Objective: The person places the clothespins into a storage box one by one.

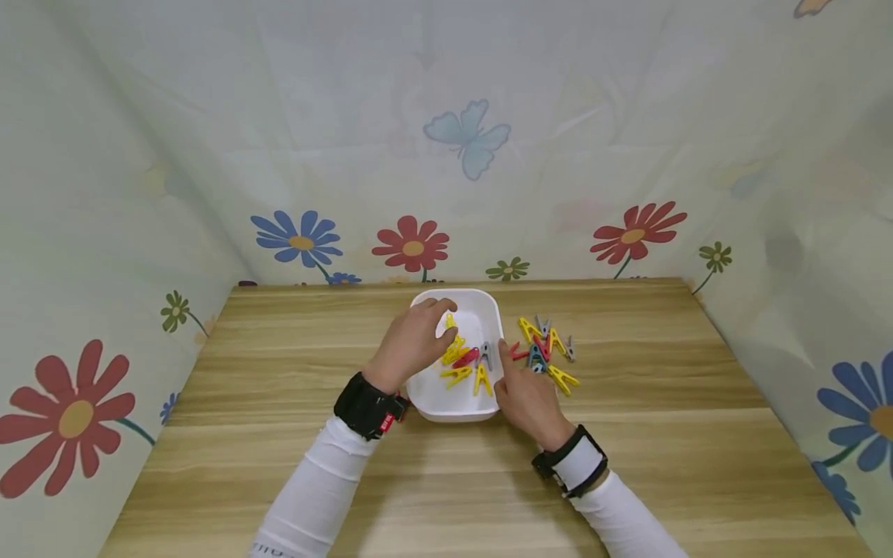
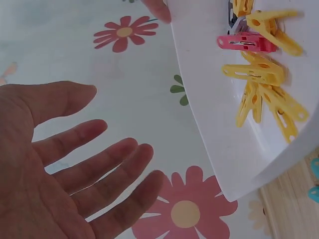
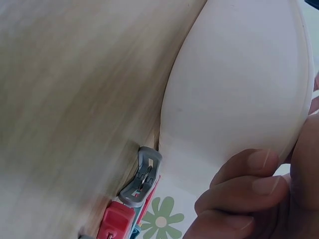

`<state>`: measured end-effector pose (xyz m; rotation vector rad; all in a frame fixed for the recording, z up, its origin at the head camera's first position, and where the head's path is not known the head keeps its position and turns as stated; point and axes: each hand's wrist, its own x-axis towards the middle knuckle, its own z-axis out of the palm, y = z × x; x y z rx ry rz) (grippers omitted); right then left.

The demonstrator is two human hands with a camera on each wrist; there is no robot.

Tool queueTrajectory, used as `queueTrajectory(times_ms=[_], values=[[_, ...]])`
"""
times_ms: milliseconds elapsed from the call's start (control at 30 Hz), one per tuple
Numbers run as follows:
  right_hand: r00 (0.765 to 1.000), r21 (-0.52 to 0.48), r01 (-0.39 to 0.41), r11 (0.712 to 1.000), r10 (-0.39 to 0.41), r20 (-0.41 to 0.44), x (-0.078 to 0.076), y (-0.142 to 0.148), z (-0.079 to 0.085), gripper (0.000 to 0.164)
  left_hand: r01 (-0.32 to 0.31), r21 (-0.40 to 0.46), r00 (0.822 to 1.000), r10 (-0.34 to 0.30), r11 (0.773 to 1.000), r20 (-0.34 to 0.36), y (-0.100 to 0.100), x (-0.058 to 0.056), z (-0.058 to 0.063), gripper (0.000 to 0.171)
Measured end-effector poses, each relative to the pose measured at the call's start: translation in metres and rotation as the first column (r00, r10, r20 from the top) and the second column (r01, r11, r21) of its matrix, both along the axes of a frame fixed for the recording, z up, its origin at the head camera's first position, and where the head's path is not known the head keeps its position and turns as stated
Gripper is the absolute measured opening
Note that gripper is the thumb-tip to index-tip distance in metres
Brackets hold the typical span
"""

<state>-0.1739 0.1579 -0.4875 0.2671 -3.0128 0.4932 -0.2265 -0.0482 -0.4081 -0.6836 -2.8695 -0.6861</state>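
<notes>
A white plastic tray (image 1: pixel 453 409) holds several clothespins: yellow ones (image 1: pixel 456 375), a red one (image 1: pixel 466 358) and grey (image 1: pixel 486 354). My left hand (image 1: pixel 413 342) hovers over the tray's left side; in the left wrist view its palm (image 2: pixel 94 174) holds nothing, fingers spread and slightly bent. At the right side of the tray, my right hand (image 1: pixel 528 399) grips the rim. In the right wrist view, bent fingers (image 3: pixel 244 193) lie against the tray's outer wall (image 3: pixel 234 94), with the thumb at the rim.
Right of the tray, a loose pile of clothespins lies on the wooden table (image 1: pixel 656 372), including a yellow one (image 1: pixel 563 380), a grey one (image 1: pixel 570 349) and a dark teal one (image 1: pixel 536 356). A flower-printed cloth wall (image 1: pixel 349 170) surrounds the back and sides.
</notes>
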Motion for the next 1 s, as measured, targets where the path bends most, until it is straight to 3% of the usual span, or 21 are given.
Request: queueTrajectory(times_ms=[200,433,600,833,1000], values=[[1.0,-0.005,0.0,1.0,0.0,-0.016,-0.003,0.002,0.003,0.067,0.001,-0.042,0.999,0.001,0.999,0.049,-0.002,-0.001,0.0,0.056],[1.0,-0.014,-0.002,1.0,0.002,-0.006,-0.003,0.002,0.004,0.066,-0.034,-0.031,0.999,0.035,0.999,0.039,-0.012,0.002,0.004,0.058],[1.0,-0.022,0.004,1.0,-0.003,0.022,-0.003,0.001,0.007,0.067,-0.086,-0.042,0.993,0.089,0.995,0.075,-0.024,0.004,0.005,0.059],[0.999,-0.024,0.004,1.0,-0.003,0.044,0.0,0.0,0.006,0.068,-0.138,-0.04,0.982,0.142,0.99,0.123,-0.046,0.003,-0.002,0.067],[1.0,-0.023,0.004,1.0,-0.003,0.03,0.002,0.0,0.005,0.067,-0.138,-0.028,0.981,0.141,0.99,0.136,-0.064,0.001,-0.01,0.074]])
